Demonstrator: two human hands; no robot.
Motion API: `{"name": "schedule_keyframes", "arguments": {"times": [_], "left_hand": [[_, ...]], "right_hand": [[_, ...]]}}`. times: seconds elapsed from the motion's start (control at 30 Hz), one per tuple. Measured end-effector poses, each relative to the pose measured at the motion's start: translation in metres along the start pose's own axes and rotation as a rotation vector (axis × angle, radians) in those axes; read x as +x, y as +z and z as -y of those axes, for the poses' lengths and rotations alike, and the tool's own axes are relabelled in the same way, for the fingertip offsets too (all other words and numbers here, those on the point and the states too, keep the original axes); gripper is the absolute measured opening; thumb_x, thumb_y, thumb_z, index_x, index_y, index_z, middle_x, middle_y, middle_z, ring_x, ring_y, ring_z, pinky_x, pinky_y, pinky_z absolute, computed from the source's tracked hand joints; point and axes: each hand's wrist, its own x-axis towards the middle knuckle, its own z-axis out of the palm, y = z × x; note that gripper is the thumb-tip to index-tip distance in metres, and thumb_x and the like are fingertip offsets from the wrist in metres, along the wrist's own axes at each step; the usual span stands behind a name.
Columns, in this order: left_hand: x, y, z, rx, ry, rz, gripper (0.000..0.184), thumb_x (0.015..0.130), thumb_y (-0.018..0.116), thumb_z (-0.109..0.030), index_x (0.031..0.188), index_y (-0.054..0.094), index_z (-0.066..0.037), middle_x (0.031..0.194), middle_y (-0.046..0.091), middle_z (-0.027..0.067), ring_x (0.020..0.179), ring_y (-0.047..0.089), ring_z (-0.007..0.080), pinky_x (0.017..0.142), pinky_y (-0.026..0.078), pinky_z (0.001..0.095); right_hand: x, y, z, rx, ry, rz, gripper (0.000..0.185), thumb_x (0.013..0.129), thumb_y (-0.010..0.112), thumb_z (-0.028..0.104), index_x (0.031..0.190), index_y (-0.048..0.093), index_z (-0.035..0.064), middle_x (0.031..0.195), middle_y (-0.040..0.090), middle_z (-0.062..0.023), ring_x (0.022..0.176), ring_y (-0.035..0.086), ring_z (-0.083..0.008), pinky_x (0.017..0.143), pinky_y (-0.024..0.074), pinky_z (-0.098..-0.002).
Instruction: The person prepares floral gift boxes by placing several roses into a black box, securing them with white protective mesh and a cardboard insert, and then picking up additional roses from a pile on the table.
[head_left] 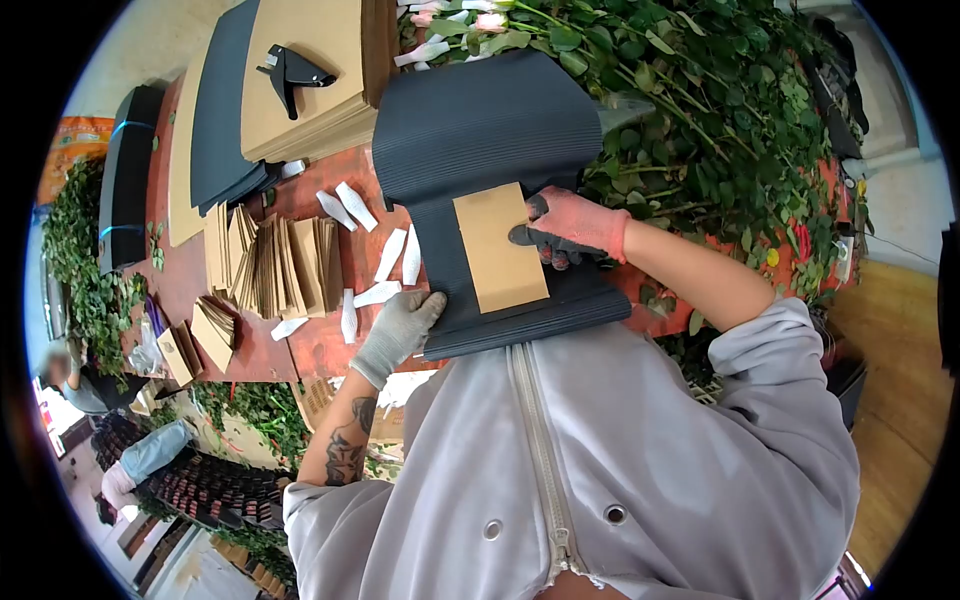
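A black ribbed sheet [485, 120] lies across the red table in front of me, its near edge folded up by my body. On it rests a tan cardboard piece [502, 262]. My right hand [575, 228], in a red and dark glove, grips the right edge of this cardboard, thumb on top. At the lower left corner of the black sheet is my left hand [403, 325], in a grey glove, its fingers closed on the sheet's edge. White paper-like sleeves [390, 255] lie just left of the sheet.
Rose stems with leaves [690, 110] fill the right and back. Cardboard pieces [285, 265] stand at left. A black stapler-like tool [292, 78] lies on stacked cardboard [330, 120]. A black bundle [126, 190] stands far left; a person [75, 378] is beyond.
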Motion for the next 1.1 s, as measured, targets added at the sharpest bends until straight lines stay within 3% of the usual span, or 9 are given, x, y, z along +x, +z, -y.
{"name": "schedule_keyframes", "arguments": {"times": [0.1, 0.4, 0.43, 0.5, 0.63, 0.9, 0.97, 1.0, 1.1], "left_hand": [[0.0, 0.0, -0.006, 0.273, 0.098, -0.053, 0.04, 0.085, 0.058, -0.038, 0.067, 0.057, -0.002, 0.052, 0.053, 0.0072, 0.05, 0.053, 0.0189, 0.051, 0.042, 0.0347], [0.008, -0.003, -0.018, 0.413, 0.049, -0.085, 0.039, 0.08, 0.063, -0.041, 0.073, 0.06, -0.002, 0.065, 0.062, 0.0106, 0.062, 0.061, 0.0228, 0.062, 0.046, 0.035], [0.011, -0.004, -0.014, 0.413, 0.049, -0.084, 0.039, 0.08, 0.063, -0.041, 0.073, 0.06, -0.002, 0.065, 0.062, 0.0106, 0.062, 0.061, 0.0228, 0.062, 0.046, 0.035], [0.016, -0.007, -0.007, 0.167, 0.268, -0.344, 0.036, 0.081, 0.064, -0.037, 0.082, 0.06, -0.002, 0.073, 0.065, 0.0108, 0.069, 0.064, 0.0227, 0.066, 0.048, 0.0342], [0.024, -0.012, -0.027, 0.142, 0.292, -0.446, 0.035, 0.081, 0.065, -0.035, 0.094, 0.057, -0.004, 0.077, 0.066, 0.0102, 0.073, 0.065, 0.0227, 0.068, 0.049, 0.0351], [0.046, -0.012, -0.017, 0.033, 0.194, -0.396, 0.023, 0.079, 0.065, -0.024, 0.08, 0.057, -0.002, 0.066, 0.063, 0.0097, 0.062, 0.063, 0.0215, 0.06, 0.048, 0.0336], [0.04, -0.013, -0.026, 0.159, 0.224, -0.441, 0.025, 0.078, 0.066, -0.026, 0.079, 0.058, -0.003, 0.058, 0.059, 0.0089, 0.056, 0.061, 0.0224, 0.058, 0.048, 0.0343], [0.032, -0.016, -0.036, 0.164, 0.228, -0.434, 0.025, 0.078, 0.066, -0.026, 0.079, 0.058, -0.003, 0.058, 0.059, 0.0089, 0.056, 0.061, 0.0224, 0.058, 0.048, 0.0343], [0.005, -0.017, -0.058, 0.67, 0.277, -0.459, 0.031, 0.073, 0.069, -0.032, 0.088, 0.06, -0.006, 0.074, 0.062, 0.0108, 0.071, 0.063, 0.0235, 0.066, 0.048, 0.0366]], "right_hand": [[0.0, 0.009, 0.008, -0.361, 0.073, -0.15, 0.023, 0.08, 0.053, 0.016, 0.083, 0.06, -0.0055, 0.063, 0.062, -0.0108, 0.05, 0.06, -0.0182, 0.051, 0.0516, -0.031], [0.012, 0.03, 0.018, -0.552, 0.091, -0.219, 0.03, 0.079, 0.055, 0.025, 0.077, 0.061, -0.0052, 0.063, 0.063, -0.0138, 0.053, 0.064, -0.022, 0.059, 0.0523, -0.032], [0.014, 0.031, 0.018, -0.608, 0.102, -0.186, 0.032, 0.079, 0.055, 0.026, 0.077, 0.061, -0.0053, 0.063, 0.062, -0.0143, 0.053, 0.064, -0.0224, 0.061, 0.0523, -0.0324], [0.011, 0.031, 0.018, -0.601, 0.085, -0.196, 0.032, 0.079, 0.055, 0.026, 0.077, 0.061, -0.0051, 0.063, 0.063, -0.0139, 0.053, 0.064, -0.0226, 0.062, 0.0524, -0.0321], [0.014, 0.031, 0.009, -0.603, 0.054, -0.248, 0.032, 0.079, 0.055, 0.027, 0.075, 0.061, -0.0043, 0.061, 0.062, -0.013, 0.053, 0.064, -0.0223, 0.063, 0.0521, -0.0326], [0.008, 0.033, 0.015, -0.653, 0.052, -0.234, 0.033, 0.08, 0.054, 0.027, 0.072, 0.061, -0.004, 0.056, 0.061, -0.0101, 0.05, 0.062, -0.0235, 0.067, 0.0516, -0.0332], [0.011, 0.033, 0.011, -0.854, 0.038, -0.286, 0.035, 0.08, 0.057, 0.03, 0.083, 0.062, -0.0045, 0.083, 0.065, -0.0165, 0.078, 0.065, -0.0278, 0.07, 0.0522, -0.0403], [0.01, 0.033, 0.012, -0.847, 0.042, -0.293, 0.035, 0.08, 0.057, 0.03, 0.083, 0.062, -0.0045, 0.083, 0.065, -0.0165, 0.078, 0.065, -0.0278, 0.07, 0.0522, -0.0403], [0.009, 0.039, 0.01, -0.99, 0.011, -0.291, 0.041, 0.079, 0.056, 0.038, 0.087, 0.063, -0.0025, 0.09, 0.065, -0.0183, 0.091, 0.061, -0.0309, 0.081, 0.0479, -0.0431]]}}
